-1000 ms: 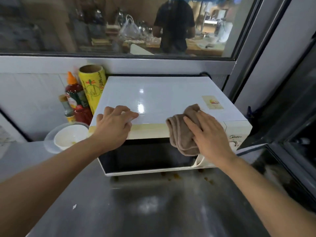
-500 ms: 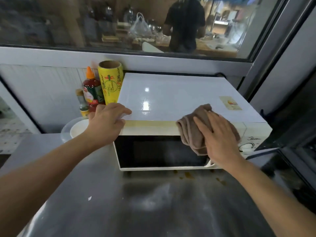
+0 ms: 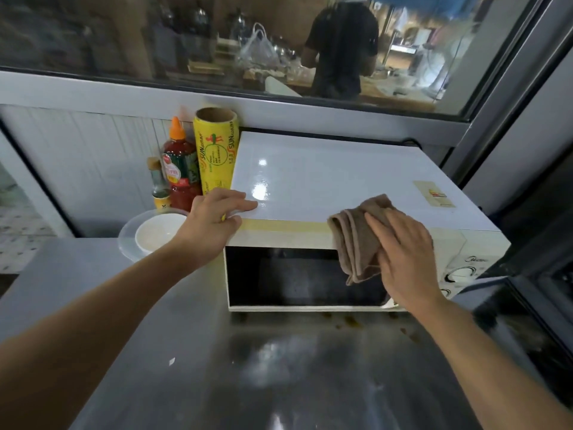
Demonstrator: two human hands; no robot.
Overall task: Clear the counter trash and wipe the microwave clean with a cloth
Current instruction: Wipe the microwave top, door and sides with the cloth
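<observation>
A white microwave (image 3: pixel 335 178) with a dark door stands on the steel counter (image 3: pixel 279 367) against the window sill. My left hand (image 3: pixel 214 217) rests on its front left top corner, fingers on the top and thumb on the front edge. A brown cloth (image 3: pixel 356 240) hangs folded over the top front edge, right of centre. My right hand (image 3: pixel 403 252) presses the cloth flat against the microwave's front with straight fingers.
Left of the microwave stand a yellow cling-film roll (image 3: pixel 216 150), a red sauce bottle (image 3: pixel 179 169), a small bottle (image 3: pixel 159 187) and a white bowl (image 3: pixel 158 235) on a clear lid. A small white scrap (image 3: pixel 172 361) and brown stains (image 3: pixel 350 321) lie on the counter. Behind the window stands a person (image 3: pixel 341 48).
My left hand has slid left from the top's front area to the microwave's left corner. The view has shifted. My right hand stays on the cloth.
</observation>
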